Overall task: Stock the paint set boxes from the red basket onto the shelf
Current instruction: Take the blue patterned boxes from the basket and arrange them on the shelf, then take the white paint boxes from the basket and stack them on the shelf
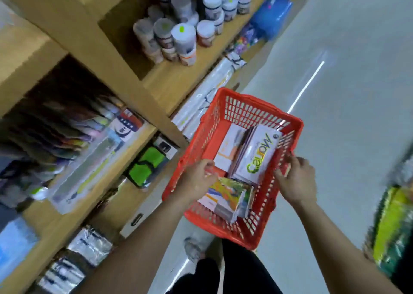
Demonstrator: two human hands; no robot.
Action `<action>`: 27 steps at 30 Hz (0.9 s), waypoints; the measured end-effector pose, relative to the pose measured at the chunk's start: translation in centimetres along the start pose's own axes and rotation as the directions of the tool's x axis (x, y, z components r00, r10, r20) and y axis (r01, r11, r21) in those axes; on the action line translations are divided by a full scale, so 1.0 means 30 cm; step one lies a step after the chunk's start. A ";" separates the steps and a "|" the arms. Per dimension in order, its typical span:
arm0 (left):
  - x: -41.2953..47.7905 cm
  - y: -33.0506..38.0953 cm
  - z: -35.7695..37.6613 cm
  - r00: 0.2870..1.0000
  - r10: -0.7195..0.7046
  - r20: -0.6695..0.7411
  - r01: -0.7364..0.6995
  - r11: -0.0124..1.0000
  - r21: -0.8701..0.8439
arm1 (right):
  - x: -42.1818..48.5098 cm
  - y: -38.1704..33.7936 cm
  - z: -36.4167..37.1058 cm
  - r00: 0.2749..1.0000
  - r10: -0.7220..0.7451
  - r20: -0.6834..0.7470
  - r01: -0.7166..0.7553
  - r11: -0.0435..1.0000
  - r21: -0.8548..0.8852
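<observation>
A red plastic basket (237,106) hangs over the aisle floor beside the wooden shelf (169,81). Inside it lie several paint set boxes: a white one with green lettering (259,157), a white and orange one (228,148), and colourful ones (228,195) at the near end. My left hand (196,182) grips the basket's left rim, fingers curled over the edge. My right hand (297,177) grips the right rim. Neither hand touches a box.
The shelf at left holds round tubs (183,39) on an upper level, packets and a green pouch (147,164) lower down, and silver bags (89,249) near the floor. Goods (393,226) stand at the right edge. Pale floor (346,92) stretches ahead.
</observation>
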State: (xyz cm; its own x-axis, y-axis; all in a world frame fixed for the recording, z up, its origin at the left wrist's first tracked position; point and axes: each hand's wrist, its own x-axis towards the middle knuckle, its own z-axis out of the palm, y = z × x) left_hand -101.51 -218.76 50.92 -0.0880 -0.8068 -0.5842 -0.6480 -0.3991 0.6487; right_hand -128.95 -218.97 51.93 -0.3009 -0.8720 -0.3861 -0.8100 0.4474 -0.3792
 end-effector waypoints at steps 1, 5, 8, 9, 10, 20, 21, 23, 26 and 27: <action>0.082 0.003 0.053 0.999 -0.027 0.044 0.029 0.999 -0.032 | 0.016 0.041 0.031 1.000 0.011 -0.027 -0.011 1.000 0.010; 0.388 0.027 0.266 0.988 -0.126 0.089 0.142 0.971 -0.192 | 0.066 0.138 0.176 0.998 -0.007 -0.064 0.016 0.990 0.142; 0.536 0.009 0.405 0.975 -0.168 0.149 0.199 0.953 -0.228 | 0.081 0.156 0.270 0.997 -0.029 -0.069 0.047 0.956 0.289; 0.562 -0.001 0.442 0.968 -0.169 0.186 0.211 0.948 -0.236 | 0.082 0.157 0.293 0.997 -0.012 -0.076 0.036 0.949 0.314; 0.582 -0.012 0.476 0.965 -0.160 0.209 0.207 0.951 -0.229 | 0.086 0.157 0.309 0.996 0.003 -0.087 0.026 0.944 0.329; 0.588 -0.038 0.542 0.961 -0.233 0.149 0.269 0.914 -0.302 | 0.097 0.158 0.323 0.998 -0.003 -0.058 0.026 0.916 0.401; 0.589 -0.041 0.535 0.957 -0.243 0.159 0.282 0.910 -0.306 | 0.098 0.157 0.323 0.998 0.002 -0.058 0.022 0.912 0.410; 0.594 -0.051 0.528 0.947 -0.249 0.200 0.303 0.900 -0.313 | 0.100 0.158 0.324 0.998 0.005 -0.057 0.020 0.905 0.425; 0.598 -0.066 0.536 0.944 -0.241 0.224 0.302 0.903 -0.305 | 0.099 0.153 0.324 0.998 0.012 -0.056 0.013 0.901 0.433; 0.595 -0.068 0.539 0.946 -0.239 0.220 0.300 0.902 -0.310 | 0.097 0.151 0.323 0.998 0.009 -0.055 0.016 0.901 0.433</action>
State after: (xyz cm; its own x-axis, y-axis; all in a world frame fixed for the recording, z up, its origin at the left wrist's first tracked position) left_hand -114.00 -225.30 31.29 -0.0949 -0.5715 -0.8151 -0.3764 -0.7374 0.5609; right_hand -128.61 -217.55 40.95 -0.3354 -0.8777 -0.3423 -0.5171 0.4753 -0.7119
